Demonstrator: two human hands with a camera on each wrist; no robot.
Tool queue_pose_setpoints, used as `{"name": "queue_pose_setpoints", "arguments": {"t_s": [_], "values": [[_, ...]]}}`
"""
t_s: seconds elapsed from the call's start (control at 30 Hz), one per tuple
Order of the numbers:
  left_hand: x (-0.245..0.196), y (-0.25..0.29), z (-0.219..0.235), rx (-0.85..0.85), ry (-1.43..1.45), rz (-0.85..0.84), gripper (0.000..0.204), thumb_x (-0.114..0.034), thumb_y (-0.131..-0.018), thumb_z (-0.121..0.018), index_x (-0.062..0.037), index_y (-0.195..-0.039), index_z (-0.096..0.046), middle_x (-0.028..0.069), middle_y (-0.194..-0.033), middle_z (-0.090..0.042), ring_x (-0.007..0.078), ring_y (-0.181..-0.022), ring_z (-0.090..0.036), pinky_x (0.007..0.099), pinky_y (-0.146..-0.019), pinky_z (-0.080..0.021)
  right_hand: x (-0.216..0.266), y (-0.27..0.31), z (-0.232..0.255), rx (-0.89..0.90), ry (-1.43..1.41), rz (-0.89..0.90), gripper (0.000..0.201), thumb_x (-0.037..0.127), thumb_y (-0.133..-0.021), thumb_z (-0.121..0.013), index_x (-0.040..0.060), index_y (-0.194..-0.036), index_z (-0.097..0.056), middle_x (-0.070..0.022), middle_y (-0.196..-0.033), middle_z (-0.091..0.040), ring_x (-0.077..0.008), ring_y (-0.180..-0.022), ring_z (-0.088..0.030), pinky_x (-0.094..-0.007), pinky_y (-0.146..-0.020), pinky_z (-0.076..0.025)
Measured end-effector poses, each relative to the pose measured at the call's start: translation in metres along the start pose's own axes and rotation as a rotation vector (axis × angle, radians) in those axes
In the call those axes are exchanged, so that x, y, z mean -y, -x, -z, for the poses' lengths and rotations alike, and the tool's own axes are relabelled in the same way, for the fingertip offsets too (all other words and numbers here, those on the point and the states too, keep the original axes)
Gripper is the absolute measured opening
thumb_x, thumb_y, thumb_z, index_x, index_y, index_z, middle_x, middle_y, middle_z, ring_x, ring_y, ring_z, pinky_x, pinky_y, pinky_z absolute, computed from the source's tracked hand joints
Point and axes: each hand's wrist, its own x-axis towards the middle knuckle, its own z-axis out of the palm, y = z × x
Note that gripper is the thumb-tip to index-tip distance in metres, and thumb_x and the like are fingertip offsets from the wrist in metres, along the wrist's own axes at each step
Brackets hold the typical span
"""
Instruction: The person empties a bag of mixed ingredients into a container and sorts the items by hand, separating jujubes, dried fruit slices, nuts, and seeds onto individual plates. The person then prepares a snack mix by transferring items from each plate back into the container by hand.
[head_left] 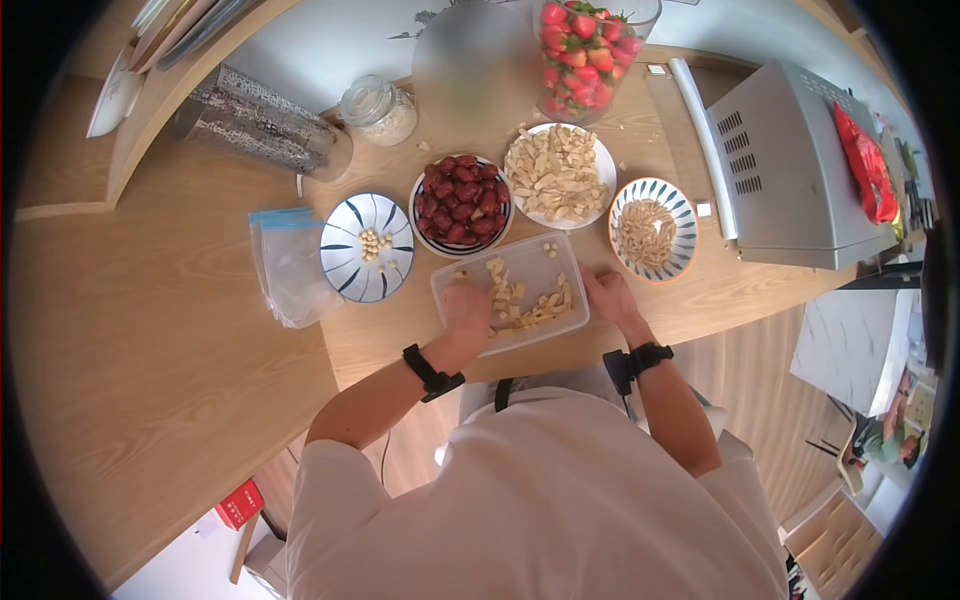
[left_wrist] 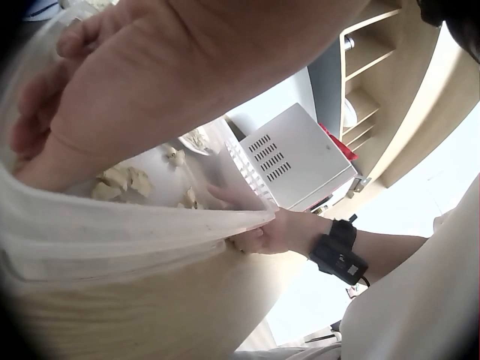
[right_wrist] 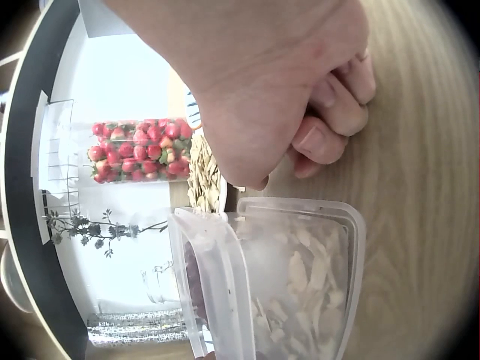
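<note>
In the head view a clear plastic box (head_left: 537,328) holds pale dried slices (head_left: 545,308) and a few round pale pieces. My left hand (head_left: 467,315) reaches into its left end. From the left wrist view, the left fingers (left_wrist: 34,101) bend down inside the wall; I cannot tell whether they hold a slice. My right hand (head_left: 612,297) lies just outside the box's right end. In the right wrist view its fingers (right_wrist: 330,139) are loosely curled on the table with nothing in them, the thumb by the box's rim.
Behind the box stand a bowl of red dates (head_left: 462,203), a white plate (head_left: 607,180) of pale slices and a bowl (head_left: 688,225) of thin tan pieces. To the left are a plate (head_left: 350,275) with round seeds and plastic bags (head_left: 290,270). Strawberries (head_left: 590,60) and a microwave (head_left: 790,170) stand farther back.
</note>
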Motion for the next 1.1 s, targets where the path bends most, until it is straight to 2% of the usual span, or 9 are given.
{"name": "queue_pose_setpoints", "arguments": {"t_s": [0.03,0.17,0.23,0.47,0.53,0.67,0.73,1.03,1.1], "values": [[-0.002,0.002,0.003,-0.001,0.002,0.000,0.011,-0.016,-0.076,-0.065,-0.0185,-0.076,-0.075,0.0021,-0.076,-0.070,0.0219,-0.080,-0.069,0.0381,-0.062,-0.044,-0.001,0.000,0.000,-0.001,0.015,-0.008,0.079,0.066,-0.088,-0.052,-0.0067,-0.059,-0.062,-0.0152,-0.052,-0.056,-0.0270,-0.054,-0.060,-0.0408,-0.060,-0.048],[-0.005,0.005,0.011,0.020,-0.003,0.014,0.013,-0.014,-0.077,-0.063,-0.0183,-0.075,-0.075,0.0030,-0.076,-0.070,0.0216,-0.080,-0.069,0.0370,-0.062,-0.046,0.000,0.001,0.000,-0.011,0.019,-0.006,0.078,0.066,-0.088,-0.053,-0.0068,-0.059,-0.061,-0.0156,-0.052,-0.056,-0.0273,-0.054,-0.060,-0.0410,-0.061,-0.049],[-0.005,0.006,0.013,0.012,-0.010,0.026,0.013,-0.013,-0.077,-0.063,-0.0179,-0.075,-0.075,0.0034,-0.076,-0.070,0.0215,-0.080,-0.069,0.0364,-0.062,-0.046,0.000,0.001,-0.001,-0.023,-0.005,0.023,0.079,0.064,-0.089,-0.052,-0.0083,-0.059,-0.059,-0.0240,-0.054,-0.054,-0.0408,-0.057,-0.059,-0.0481,-0.060,-0.046],[0.001,0.002,0.003,-0.032,0.040,-0.080,0.008,-0.014,-0.076,-0.066,-0.0163,-0.077,-0.074,0.0037,-0.076,-0.070,0.0207,-0.079,-0.069,0.0346,-0.062,-0.047,0.002,0.002,0.001,-0.005,-0.012,0.013,0.079,0.064,-0.089,-0.053,-0.0075,-0.056,-0.058,-0.0233,-0.053,-0.055,-0.0403,-0.056,-0.059,-0.0483,-0.060,-0.046],[0.006,0.000,0.003,-0.027,0.007,-0.107,0.007,-0.016,-0.075,-0.069,-0.0162,-0.079,-0.074,0.0032,-0.076,-0.071,0.0197,-0.080,-0.070,0.0333,-0.062,-0.047,0.002,0.002,0.001,-0.001,0.011,0.001,0.079,0.065,-0.088,-0.053,-0.0081,-0.058,-0.059,-0.0170,-0.051,-0.054,-0.0288,-0.052,-0.058,-0.0434,-0.061,-0.048],[0.018,-0.003,0.004,-0.055,0.087,-0.200,0.010,-0.013,-0.078,-0.064,-0.0160,-0.081,-0.074,0.0039,-0.078,-0.069,0.0223,-0.080,-0.069,0.0362,-0.065,-0.046,0.000,0.001,-0.001,-0.009,0.014,0.003,0.080,0.065,-0.088,-0.053,-0.0082,-0.058,-0.058,-0.0179,-0.052,-0.055,-0.0293,-0.053,-0.059,-0.0434,-0.061,-0.048],[0.023,0.001,0.013,-0.042,0.121,-0.222,0.012,-0.014,-0.080,-0.062,-0.0170,-0.084,-0.073,0.0040,-0.079,-0.068,0.0236,-0.081,-0.068,0.0390,-0.070,-0.046,0.001,0.002,0.000,-0.002,0.014,0.000,0.077,0.063,-0.089,-0.052,-0.0071,-0.059,-0.061,-0.0248,-0.058,-0.058,-0.0403,-0.062,-0.063,-0.0481,-0.064,-0.049],[0.026,0.000,0.006,-0.137,0.165,-0.249,0.009,-0.013,-0.076,-0.067,-0.0196,-0.080,-0.072,0.0031,-0.079,-0.068,0.0237,-0.083,-0.067,0.0419,-0.080,-0.042,0.005,0.003,0.003,0.018,0.035,-0.029,0.076,0.065,-0.088,-0.051,-0.0066,-0.063,-0.064,-0.0253,-0.062,-0.061,-0.0410,-0.067,-0.064,-0.0487,-0.067,-0.049],[0.028,-0.005,0.011,0.036,0.113,-0.282,0.006,-0.017,-0.077,-0.068,-0.0180,-0.082,-0.070,0.0051,-0.078,-0.068,0.0261,-0.081,-0.068,0.0416,-0.074,-0.046,0.005,0.004,0.002,0.010,0.034,-0.026,0.077,0.065,-0.088,-0.051,-0.0067,-0.063,-0.063,-0.0255,-0.062,-0.061,-0.0411,-0.068,-0.064,-0.0488,-0.067,-0.049]]}}
